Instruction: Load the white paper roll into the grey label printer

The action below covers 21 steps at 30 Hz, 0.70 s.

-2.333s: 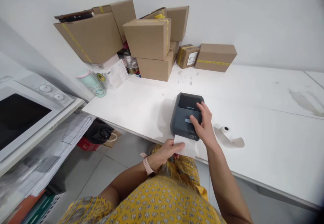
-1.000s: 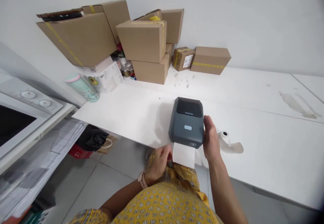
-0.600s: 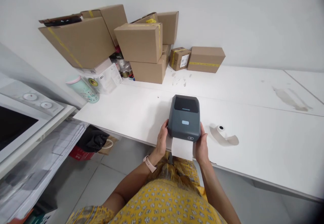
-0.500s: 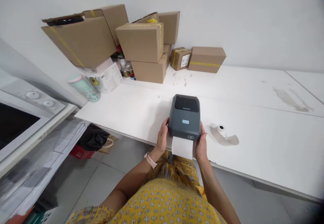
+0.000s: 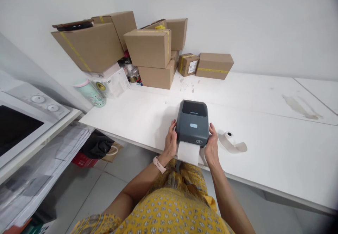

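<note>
A dark grey label printer [image 5: 193, 130] sits on the white table near its front edge. A blank white paper strip [image 5: 188, 153] sticks out of its front and reaches over the table edge. My left hand [image 5: 170, 141] is at the printer's left side, fingers stretched out, with a pink watch band on the wrist. At the right side, my right hand [image 5: 212, 146] is held with its fingers apart, close to the casing. Whether the fingertips still touch the printer I cannot tell. Just right of that hand lies a small paper roll [image 5: 228, 135] with its loose end unrolled.
Cardboard boxes [image 5: 148, 49] are stacked at the back left, with two smaller boxes along the wall. A mint-green tumbler [image 5: 91, 93] leans by a white box [image 5: 116, 82]. A microwave [image 5: 34, 110] stands on a shelf at the left. The table's front edge [image 5: 124, 139] runs before me.
Both hands have loosened from the printer's sides, the right one shifting slightly outward. The printer looks unmoved on the table; the camera view has shifted a little.
</note>
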Motion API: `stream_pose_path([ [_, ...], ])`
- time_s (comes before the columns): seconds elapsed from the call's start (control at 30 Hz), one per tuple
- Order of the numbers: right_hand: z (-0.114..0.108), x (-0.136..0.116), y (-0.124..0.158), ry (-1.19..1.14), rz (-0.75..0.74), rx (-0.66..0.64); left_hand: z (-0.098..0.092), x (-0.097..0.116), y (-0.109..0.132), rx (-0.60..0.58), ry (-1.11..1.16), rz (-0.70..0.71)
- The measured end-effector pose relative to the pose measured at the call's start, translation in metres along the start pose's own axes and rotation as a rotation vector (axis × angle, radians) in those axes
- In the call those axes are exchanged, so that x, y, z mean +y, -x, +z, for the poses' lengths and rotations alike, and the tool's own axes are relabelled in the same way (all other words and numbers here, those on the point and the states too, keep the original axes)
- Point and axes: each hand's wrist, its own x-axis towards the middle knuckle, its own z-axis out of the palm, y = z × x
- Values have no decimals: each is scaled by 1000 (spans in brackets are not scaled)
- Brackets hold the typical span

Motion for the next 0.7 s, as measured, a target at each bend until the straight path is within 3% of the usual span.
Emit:
stream_pose_path([
  [0.13, -9, -14, -24, 33, -60, 51, -3, 18, -21, -38, 5, 90],
  [0.27, -13, -38, -74, 41, -204, 89, -8, 36, -64, -112, -40, 124],
  [0.37, -10, -54, -113, -11, -262, 88, -7, 31, -96, -88, -109, 96],
  [0.43, -6, -61, -137, -44, -273, 85, -3, 22, -112, -57, -191, -9],
  [0.57, 4, -69, -184, -83, -239, 100, 10, 7, -125, -107, -383, -219],
  [0.7, 9, -73, -228, -39, -37, 93, 19, 7, -122, -138, -521, -236],
])
